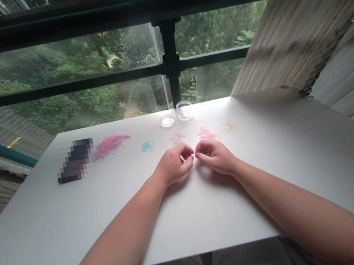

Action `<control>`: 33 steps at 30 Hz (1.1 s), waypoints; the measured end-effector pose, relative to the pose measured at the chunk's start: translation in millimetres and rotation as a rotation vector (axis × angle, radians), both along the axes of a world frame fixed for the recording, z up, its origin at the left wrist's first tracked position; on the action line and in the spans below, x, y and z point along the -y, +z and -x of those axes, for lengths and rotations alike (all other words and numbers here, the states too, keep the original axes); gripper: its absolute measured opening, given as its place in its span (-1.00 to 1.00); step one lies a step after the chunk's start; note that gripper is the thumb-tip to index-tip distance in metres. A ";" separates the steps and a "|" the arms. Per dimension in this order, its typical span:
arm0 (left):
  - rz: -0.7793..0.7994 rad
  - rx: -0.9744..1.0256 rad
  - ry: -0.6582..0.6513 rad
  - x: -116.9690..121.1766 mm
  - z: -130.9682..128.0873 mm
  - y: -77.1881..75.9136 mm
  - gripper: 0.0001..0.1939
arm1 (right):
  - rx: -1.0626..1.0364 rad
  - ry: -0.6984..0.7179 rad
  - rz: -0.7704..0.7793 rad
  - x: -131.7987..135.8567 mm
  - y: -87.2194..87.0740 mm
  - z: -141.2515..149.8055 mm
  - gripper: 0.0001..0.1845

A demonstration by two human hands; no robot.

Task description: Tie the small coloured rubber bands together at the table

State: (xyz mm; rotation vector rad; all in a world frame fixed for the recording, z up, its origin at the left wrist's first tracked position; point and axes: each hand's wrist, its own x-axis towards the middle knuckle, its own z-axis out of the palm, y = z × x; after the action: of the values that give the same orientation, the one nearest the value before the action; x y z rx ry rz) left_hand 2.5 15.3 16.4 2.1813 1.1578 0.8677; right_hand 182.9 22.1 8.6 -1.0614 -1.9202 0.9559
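Note:
My left hand (177, 164) and my right hand (214, 155) meet just above the white table (190, 215), fingertips almost touching. Both are curled into a pinch. A tiny pale thing seems to lie between the fingertips, too small to name. Right behind my right hand is a pile of pink loops (207, 134) that look like small elastic bands. Farther left lie a few lilac loops (177, 138) and a small turquoise heap (147, 145). Pale yellow loops (229, 126) are to the right of the pink ones.
A larger mixed heap, mostly pink (112, 145), lies on the left beside a dark pixelated object (76, 162). Near the window stand a clear round container (185, 111) and a shallow clear lid (167, 121). A striped curtain (268, 33) hangs at the right; green rails cross the window.

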 end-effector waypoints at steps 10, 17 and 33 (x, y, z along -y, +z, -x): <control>0.002 -0.018 -0.010 -1.3 1.0 -3.4 -0.87 | -0.037 -0.018 0.008 1.6 3.0 2.2 -0.90; 0.062 0.003 0.006 -0.2 0.9 -4.0 -0.83 | -0.092 -0.023 0.047 2.4 1.6 2.7 -0.90; 0.037 0.002 0.033 -2.0 2.9 -4.7 -0.84 | -0.121 0.082 0.026 4.0 0.6 2.0 -0.87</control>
State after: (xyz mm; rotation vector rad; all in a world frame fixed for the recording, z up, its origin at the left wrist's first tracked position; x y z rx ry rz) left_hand -0.4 17.3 11.7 2.1367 1.2023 0.8553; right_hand 180.9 18.1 9.2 -0.9236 -1.8681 1.0697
